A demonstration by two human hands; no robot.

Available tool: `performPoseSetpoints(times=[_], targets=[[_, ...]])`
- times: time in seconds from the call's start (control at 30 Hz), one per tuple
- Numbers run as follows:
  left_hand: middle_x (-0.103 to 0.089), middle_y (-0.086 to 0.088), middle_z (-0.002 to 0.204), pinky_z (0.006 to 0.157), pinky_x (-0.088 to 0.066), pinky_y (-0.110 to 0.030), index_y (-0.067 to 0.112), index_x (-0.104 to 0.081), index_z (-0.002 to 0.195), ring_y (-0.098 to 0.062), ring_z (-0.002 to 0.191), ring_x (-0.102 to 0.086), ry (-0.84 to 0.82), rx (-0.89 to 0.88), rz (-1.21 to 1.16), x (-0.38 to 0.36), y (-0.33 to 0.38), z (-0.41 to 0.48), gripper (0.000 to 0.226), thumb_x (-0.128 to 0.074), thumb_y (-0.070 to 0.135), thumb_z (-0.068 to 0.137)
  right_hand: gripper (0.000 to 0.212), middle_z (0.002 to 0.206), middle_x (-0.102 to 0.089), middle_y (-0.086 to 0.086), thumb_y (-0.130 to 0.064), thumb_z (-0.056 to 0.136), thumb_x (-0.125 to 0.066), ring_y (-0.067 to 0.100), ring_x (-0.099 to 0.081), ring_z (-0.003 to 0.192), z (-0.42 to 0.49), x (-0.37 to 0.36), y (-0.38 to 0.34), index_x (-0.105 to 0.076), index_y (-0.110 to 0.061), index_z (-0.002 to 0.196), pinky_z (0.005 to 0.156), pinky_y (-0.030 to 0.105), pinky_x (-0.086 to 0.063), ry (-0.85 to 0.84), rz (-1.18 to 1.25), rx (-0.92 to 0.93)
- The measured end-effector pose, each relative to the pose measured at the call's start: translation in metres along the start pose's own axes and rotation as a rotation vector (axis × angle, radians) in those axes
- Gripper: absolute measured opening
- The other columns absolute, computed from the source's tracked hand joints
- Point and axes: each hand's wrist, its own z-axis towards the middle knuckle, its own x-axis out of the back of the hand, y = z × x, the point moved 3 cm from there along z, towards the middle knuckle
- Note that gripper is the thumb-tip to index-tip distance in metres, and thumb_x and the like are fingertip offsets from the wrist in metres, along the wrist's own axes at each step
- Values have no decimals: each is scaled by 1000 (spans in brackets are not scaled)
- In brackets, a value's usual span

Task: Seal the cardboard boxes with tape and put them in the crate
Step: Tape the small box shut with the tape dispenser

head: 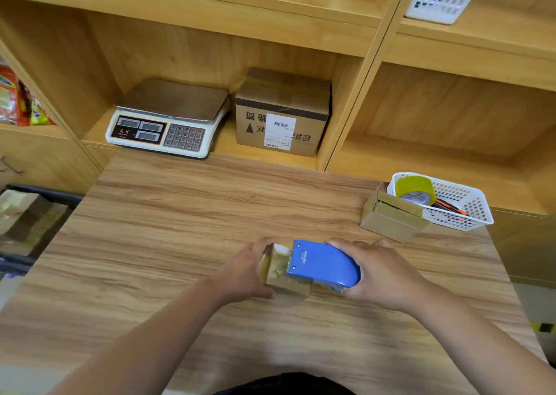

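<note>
Your left hand [249, 269] and right hand [382, 274] are bare. So are both forearms [156, 331], uncovered from the wrists back to the lower edge of view. Behind the hands, between the two forearms and nearest to you, a strip of dark, nearly black clothing [285, 384] shows. Too little of it shows to tell its cut or fabric.

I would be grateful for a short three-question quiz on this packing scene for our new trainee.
1. True or false: the right hand grips the blue tape dispenser.
2. What does the left hand hold? A) a mug B) a small cardboard box C) a phone
3. Fill in: the yellow tape roll lies in the white ____.
Key: 1 true; 2 B; 3 basket.
</note>
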Motion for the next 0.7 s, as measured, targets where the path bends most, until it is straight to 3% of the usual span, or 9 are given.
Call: performPoseSetpoints(times=[0.1, 0.2, 0.37, 0.53, 0.7], targets=[[-51, 5, 132, 102, -40, -26, 25, -31, 140, -9, 123, -47, -32, 33, -30, -3, -9, -5, 105, -89, 25, 52, 76, 119, -54, -17, -50, 73, -59, 11, -51, 101, 8, -6, -12, -24, -48, 140, 92, 24, -25, -47, -44, 21], [-48, 4, 134, 102, -39, -23, 25, -28, 141, -10, 126, -44, -46, 43, -31, -2, -15, -10, 104, -86, 21, 54, 77, 117, -54, -15, -51, 74, -58, 13, -49, 94, 13, -13, -18, -20, -49, 141, 92, 25, -25, -72, -52, 12], [-27, 8, 143, 112, -16, -26, 27, -14, 148, -11, 135, -19, 7, -66, 235, -3, -1, -7, 118, -81, 46, 54, 81, 112, -54, -15, -51, 73, -57, 13, -49, 94, 19, -14, -22, -16, -49, 143, 90, 24, -24, -81, -73, 28], [-32, 6, 132, 103, -15, -20, 19, -29, 139, -14, 125, -24, 13, -102, 341, -12, 10, 2, 100, -79, 49, 58, 82, 113, -54, -16, -51, 73, -56, 11, -50, 94, 18, -14, -21, -15, -50, 144, 90, 24, -24, -81, -64, 39], [-33, 7, 131, 104, -16, -23, 22, -30, 139, -14, 122, -25, 37, -98, 405, -14, 4, 3, 101, -78, 57, 57, 81, 113, -54, -18, -55, 70, -51, 13, -46, 90, 12, -18, -13, -13, -53, 142, 90, 21, -24, -96, -24, 40]])
